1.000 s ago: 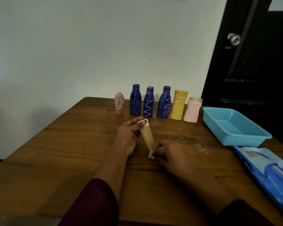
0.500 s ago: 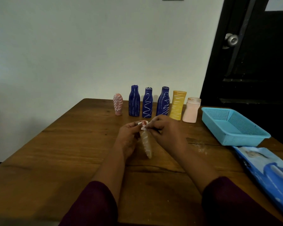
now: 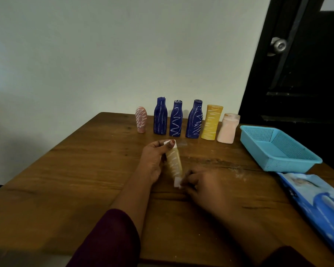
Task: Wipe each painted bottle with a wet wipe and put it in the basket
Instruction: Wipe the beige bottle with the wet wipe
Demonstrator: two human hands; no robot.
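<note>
Here wooden table (image 3: 66, 180), white wall (image 3: 104, 54); left grip (image 3: 152, 159) holds bottle (image 3: 174, 162); right grip (image 3: 202, 187) pinches wipe (image 3: 177, 183).

Left hand (image 3: 152, 158) grips a tan squiggled bottle (image 3: 174, 162) tilted over the table (image 3: 66, 180), right hand (image 3: 202, 187) pinches a white wipe (image 3: 177, 183) at its lower end, six painted bottles (image 3: 176, 121) lined up behind, blue basket (image 3: 278, 149) right.

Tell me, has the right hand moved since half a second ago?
Yes. The right hand, with the wipe, slid down the held bottle, away from the standing bottles.
</note>
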